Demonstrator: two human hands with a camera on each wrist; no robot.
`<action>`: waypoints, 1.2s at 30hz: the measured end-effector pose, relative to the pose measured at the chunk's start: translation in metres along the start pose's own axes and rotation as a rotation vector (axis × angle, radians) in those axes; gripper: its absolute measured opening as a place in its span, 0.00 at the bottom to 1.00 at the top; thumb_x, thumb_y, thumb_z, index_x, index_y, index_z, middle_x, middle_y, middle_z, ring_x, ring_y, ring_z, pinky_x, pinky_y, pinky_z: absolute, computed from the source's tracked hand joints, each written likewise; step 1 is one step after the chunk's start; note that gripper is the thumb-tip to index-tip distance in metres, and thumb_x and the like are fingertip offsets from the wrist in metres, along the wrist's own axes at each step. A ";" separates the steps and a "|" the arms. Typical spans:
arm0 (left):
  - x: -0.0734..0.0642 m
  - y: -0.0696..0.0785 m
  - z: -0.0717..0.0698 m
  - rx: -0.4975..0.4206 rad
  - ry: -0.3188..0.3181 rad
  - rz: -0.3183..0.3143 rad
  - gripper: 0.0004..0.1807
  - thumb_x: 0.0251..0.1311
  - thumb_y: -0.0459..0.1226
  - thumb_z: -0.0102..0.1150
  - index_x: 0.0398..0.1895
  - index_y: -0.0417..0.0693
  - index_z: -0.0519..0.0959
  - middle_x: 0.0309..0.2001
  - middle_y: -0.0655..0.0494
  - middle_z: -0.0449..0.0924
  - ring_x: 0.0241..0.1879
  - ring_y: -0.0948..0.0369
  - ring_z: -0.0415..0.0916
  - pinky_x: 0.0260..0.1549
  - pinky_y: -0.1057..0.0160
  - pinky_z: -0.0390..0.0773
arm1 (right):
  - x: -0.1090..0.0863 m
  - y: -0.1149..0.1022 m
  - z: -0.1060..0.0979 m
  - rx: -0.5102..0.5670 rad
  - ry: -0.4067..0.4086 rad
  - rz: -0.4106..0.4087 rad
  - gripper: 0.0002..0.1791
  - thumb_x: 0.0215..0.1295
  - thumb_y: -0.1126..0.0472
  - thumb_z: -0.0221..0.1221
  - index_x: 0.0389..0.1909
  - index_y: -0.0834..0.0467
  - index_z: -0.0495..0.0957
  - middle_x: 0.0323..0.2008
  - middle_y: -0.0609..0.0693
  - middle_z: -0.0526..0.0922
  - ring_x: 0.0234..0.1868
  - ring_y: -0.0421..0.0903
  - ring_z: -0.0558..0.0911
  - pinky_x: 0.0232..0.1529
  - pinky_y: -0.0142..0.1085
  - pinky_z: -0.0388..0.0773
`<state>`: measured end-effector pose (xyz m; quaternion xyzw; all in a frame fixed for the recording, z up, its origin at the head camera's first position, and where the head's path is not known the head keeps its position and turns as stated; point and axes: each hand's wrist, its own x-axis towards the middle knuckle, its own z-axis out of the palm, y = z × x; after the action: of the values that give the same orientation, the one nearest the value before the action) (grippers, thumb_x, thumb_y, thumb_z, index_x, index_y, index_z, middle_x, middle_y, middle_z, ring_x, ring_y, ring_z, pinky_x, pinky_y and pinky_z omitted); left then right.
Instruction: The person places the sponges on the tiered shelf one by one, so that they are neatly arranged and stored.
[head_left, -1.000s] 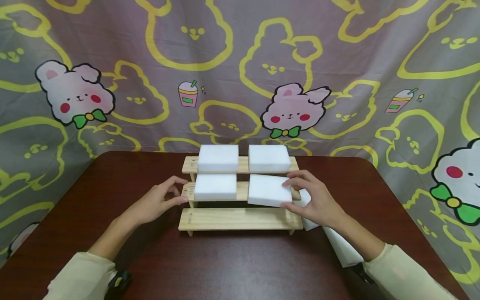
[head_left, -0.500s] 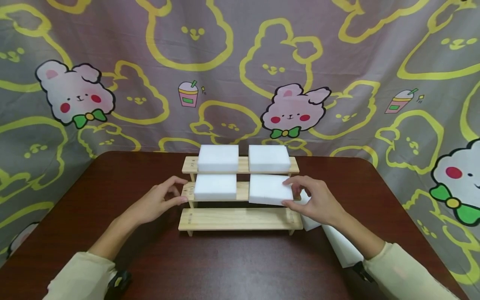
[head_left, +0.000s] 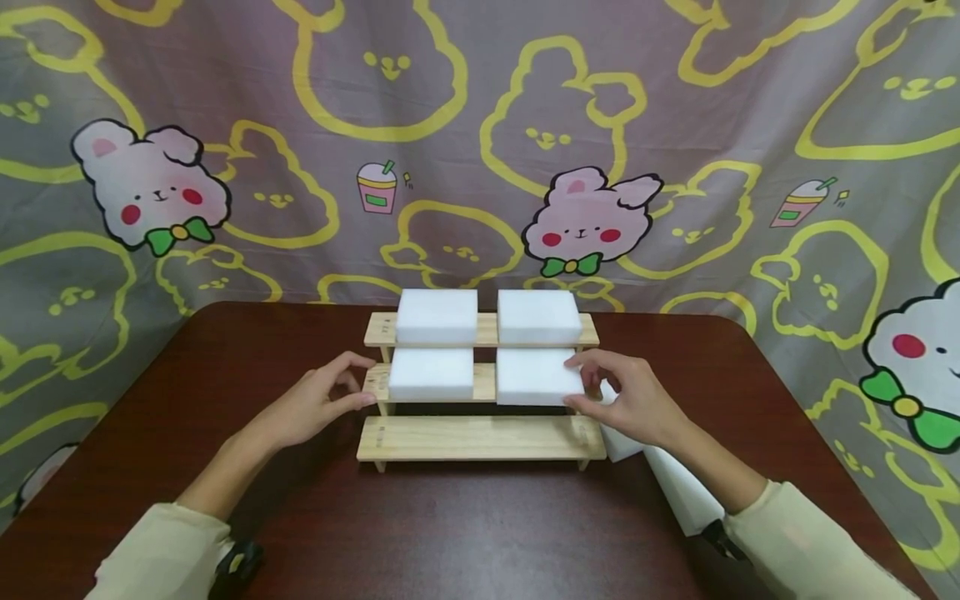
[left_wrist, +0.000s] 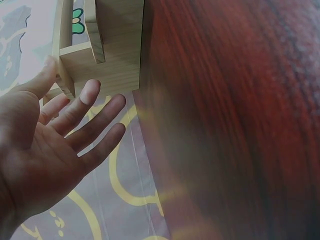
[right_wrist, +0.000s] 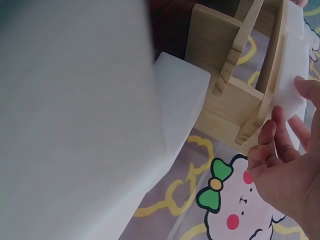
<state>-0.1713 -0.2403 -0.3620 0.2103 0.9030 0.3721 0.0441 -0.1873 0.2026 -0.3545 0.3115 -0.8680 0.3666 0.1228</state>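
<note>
A three-tier wooden rack (head_left: 480, 438) stands on the table, with two white foam blocks on its top step and two on its middle step. My right hand (head_left: 637, 400) pinches the right end of the middle step's right foam block (head_left: 534, 377), thumb at the front and index finger behind. This block lies flat, its front face close to the step's front edge. At the left end of the same step, my left hand (head_left: 307, 404) grips the board between thumb and index finger. Its other fingers spread loosely below in the left wrist view.
More white foam blocks (head_left: 684, 492) lie on the table right of the rack, partly hidden by the right forearm; one fills much of the right wrist view. The bottom step is bare wood. A patterned curtain (head_left: 450, 125) hangs behind the dark red table (head_left: 480, 533).
The right foam block on the middle step has gone from tilted to straight and level, turned by my right hand. My left hand stays at the rack's left end.
</note>
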 end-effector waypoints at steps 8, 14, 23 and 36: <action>0.000 0.000 0.000 0.000 -0.001 0.002 0.24 0.72 0.38 0.64 0.65 0.37 0.70 0.33 0.53 0.85 0.32 0.58 0.76 0.34 0.62 0.73 | 0.003 0.003 0.003 0.036 0.001 0.025 0.19 0.53 0.67 0.78 0.45 0.58 0.84 0.26 0.42 0.78 0.25 0.52 0.73 0.27 0.32 0.68; 0.000 0.000 0.000 0.000 -0.004 -0.001 0.24 0.72 0.38 0.64 0.65 0.37 0.70 0.33 0.52 0.85 0.32 0.58 0.76 0.34 0.62 0.73 | 0.004 0.004 0.003 0.061 0.000 0.036 0.20 0.52 0.69 0.78 0.45 0.59 0.84 0.26 0.44 0.78 0.25 0.54 0.73 0.27 0.32 0.68; 0.000 0.000 0.000 -0.002 0.001 -0.001 0.23 0.72 0.37 0.64 0.64 0.37 0.70 0.33 0.50 0.85 0.32 0.54 0.77 0.34 0.62 0.73 | 0.006 0.005 0.004 0.062 -0.007 0.056 0.20 0.52 0.70 0.78 0.45 0.59 0.84 0.26 0.47 0.78 0.25 0.53 0.72 0.26 0.34 0.69; 0.000 -0.001 0.000 -0.002 -0.003 0.001 0.24 0.72 0.37 0.64 0.64 0.37 0.70 0.33 0.50 0.85 0.31 0.56 0.76 0.34 0.62 0.73 | 0.006 0.006 0.003 0.070 -0.011 0.039 0.19 0.53 0.70 0.77 0.45 0.59 0.84 0.27 0.46 0.78 0.25 0.51 0.73 0.27 0.33 0.69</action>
<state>-0.1714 -0.2408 -0.3625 0.2113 0.9023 0.3730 0.0454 -0.1961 0.2010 -0.3573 0.3007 -0.8613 0.3974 0.0996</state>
